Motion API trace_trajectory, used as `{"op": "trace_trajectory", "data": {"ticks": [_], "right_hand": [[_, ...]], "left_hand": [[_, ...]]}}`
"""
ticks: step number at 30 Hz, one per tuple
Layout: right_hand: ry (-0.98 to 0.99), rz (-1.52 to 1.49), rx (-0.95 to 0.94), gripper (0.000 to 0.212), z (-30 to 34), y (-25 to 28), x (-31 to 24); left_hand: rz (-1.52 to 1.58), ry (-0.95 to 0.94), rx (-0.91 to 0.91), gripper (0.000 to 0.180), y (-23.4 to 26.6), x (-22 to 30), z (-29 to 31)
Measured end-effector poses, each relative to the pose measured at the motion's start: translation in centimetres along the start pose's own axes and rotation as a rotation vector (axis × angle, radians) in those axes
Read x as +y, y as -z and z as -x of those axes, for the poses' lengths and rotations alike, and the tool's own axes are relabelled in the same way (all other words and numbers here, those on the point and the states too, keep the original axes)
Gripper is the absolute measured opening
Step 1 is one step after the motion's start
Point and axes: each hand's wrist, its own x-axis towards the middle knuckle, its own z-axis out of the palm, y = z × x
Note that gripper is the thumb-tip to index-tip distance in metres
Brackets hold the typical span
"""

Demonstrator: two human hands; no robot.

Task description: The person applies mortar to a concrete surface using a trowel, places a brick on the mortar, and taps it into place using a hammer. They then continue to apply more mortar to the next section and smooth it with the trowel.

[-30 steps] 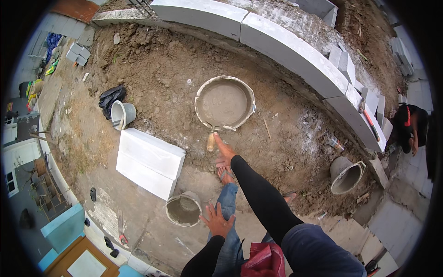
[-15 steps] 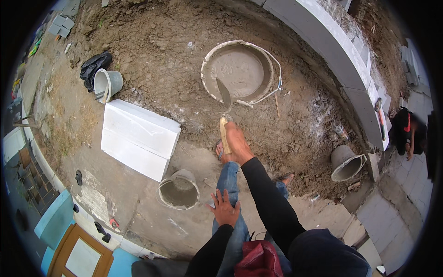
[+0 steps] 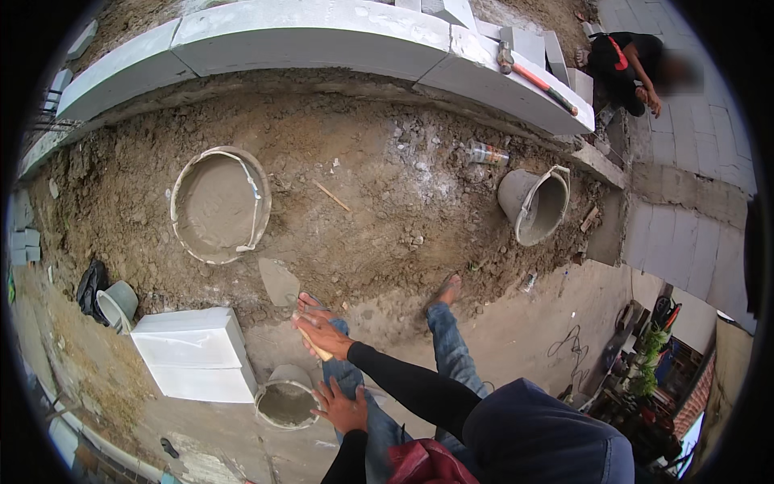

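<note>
A pointing-style trowel is in my right hand (image 3: 322, 337), its wooden handle wrapped by the fingers. The flat trowel blade (image 3: 279, 282), smeared grey, lies over the dirt just beyond my left foot, below the big tub. My left hand (image 3: 342, 410) is open with fingers spread, over my left leg and beside a small bucket (image 3: 290, 374). That bucket has grey mortar residue inside; whether the fingers touch its rim I cannot tell. Farther off stands a wide round tub (image 3: 263, 181) holding smooth wet mortar (image 3: 216, 202), its wire handle lying against the rim.
White blocks (image 3: 193, 347) rest at the left, near a bucket (image 3: 121, 300) and a black bag (image 3: 93, 284). A low block wall (image 3: 314, 40) crosses the far side, with a hammer (image 3: 532, 77) on top. A tilted bucket (image 3: 516, 198) and a crouching person (image 3: 621, 68) are at right.
The view has swung to the right, so the tub and blocks appear farther left. The trowel has gone from over the tub's near edge to beside my left foot, away from the tub.
</note>
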Motion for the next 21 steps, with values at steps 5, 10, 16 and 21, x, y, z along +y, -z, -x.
{"op": "trace_trajectory", "data": {"ticks": [5,10,16,21], "right_hand": [[0.431,0.612,0.245,0.054,11.0,16.3,-5.3],[0.431,0.883,0.662,0.051,20.3,32.0,-13.4],[0.420,0.947,0.697,0.051,23.2,43.4,-21.1],[0.517,1.124,0.646,0.057,17.6,45.2,-26.1]], "left_hand": [[-0.129,0.028,-0.003,0.090,-1.2,4.3,2.1],[0.017,-0.129,0.145,0.084,3.1,16.3,4.6],[0.690,-0.606,0.291,0.067,11.2,40.5,7.9],[0.913,-0.675,0.407,0.066,9.8,53.0,2.7]]}}
